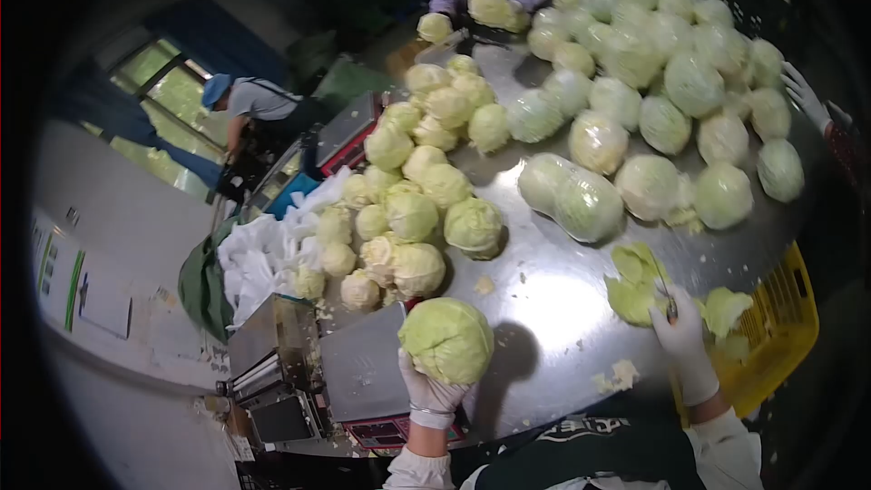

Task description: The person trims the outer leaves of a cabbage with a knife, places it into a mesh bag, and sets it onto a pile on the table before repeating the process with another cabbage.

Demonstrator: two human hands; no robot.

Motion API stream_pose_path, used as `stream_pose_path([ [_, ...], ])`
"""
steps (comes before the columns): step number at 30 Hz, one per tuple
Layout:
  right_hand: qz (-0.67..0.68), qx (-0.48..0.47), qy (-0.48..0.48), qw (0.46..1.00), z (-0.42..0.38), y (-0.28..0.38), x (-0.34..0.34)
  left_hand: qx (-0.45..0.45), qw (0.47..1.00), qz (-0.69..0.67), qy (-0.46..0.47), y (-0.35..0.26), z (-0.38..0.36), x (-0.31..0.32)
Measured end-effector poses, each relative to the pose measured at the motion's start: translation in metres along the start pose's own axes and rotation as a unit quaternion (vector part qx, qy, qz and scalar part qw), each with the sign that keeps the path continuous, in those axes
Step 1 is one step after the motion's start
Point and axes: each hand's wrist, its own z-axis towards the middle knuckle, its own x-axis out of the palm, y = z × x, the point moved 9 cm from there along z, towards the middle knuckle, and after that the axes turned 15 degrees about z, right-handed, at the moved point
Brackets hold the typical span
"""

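Note:
In my gloved left hand [434,392] a round green cabbage [446,340] is held up from below, beside the scale's flat metal plate [363,367]. My gloved right hand [680,345] is closed around what looks like a small knife [670,307], its thin blade pointing away from me. Loose green cabbage leaves [635,286] are at its fingertips, partly hidden by the hand. More loose leaves [726,310] hang just right of that hand, over the edge of a yellow crate [798,308].
Unwrapped cabbages [413,213] are heaped on the metal table [544,308] at left. Film-wrapped cabbages [635,54] pile up at far right. White plastic bags [272,249] lie left. A co-worker's gloved hand [806,95] reaches in at right; other people [263,100] work behind.

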Motion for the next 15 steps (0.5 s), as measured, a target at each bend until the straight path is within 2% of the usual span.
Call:
stream_pose_path([
  [1,0.031,-0.026,-0.018,0.999,-0.006,-0.015,0.005,0.025,1.000,0.000,0.001,-0.029,0.005,0.004],
  [2,0.119,0.111,-0.010,0.987,-0.013,-0.021,0.013,0.037,0.999,0.006,-0.002,-0.056,0.008,0.005],
  [3,0.200,0.248,0.002,0.948,-0.028,-0.025,0.023,0.048,0.999,0.014,-0.005,-0.082,0.010,0.006],
  [5,0.247,0.241,0.030,0.938,-0.054,-0.045,0.042,0.071,0.997,-0.010,0.012,-0.129,0.029,-0.004],
  [7,0.286,0.308,0.083,0.904,-0.082,-0.031,0.062,0.156,0.970,0.161,-0.099,-0.182,0.052,-0.043],
  [9,0.371,0.381,0.117,0.839,-0.116,-0.028,0.084,0.251,0.869,0.344,-0.252,-0.236,0.062,-0.064],
  [10,0.366,0.406,0.157,0.823,-0.124,-0.021,0.094,0.253,0.871,0.340,-0.248,-0.248,0.084,-0.087],
  [12,0.335,0.446,0.266,0.786,-0.144,-0.031,0.109,0.431,0.682,0.474,-0.352,-0.302,0.107,-0.129],
  [13,0.304,0.484,0.310,0.760,-0.161,-0.043,0.108,0.434,0.687,0.469,-0.347,-0.312,0.126,-0.151],
  [15,0.358,0.405,0.292,0.789,-0.137,0.010,0.111,0.453,0.564,0.550,-0.418,-0.330,0.147,-0.170],
])
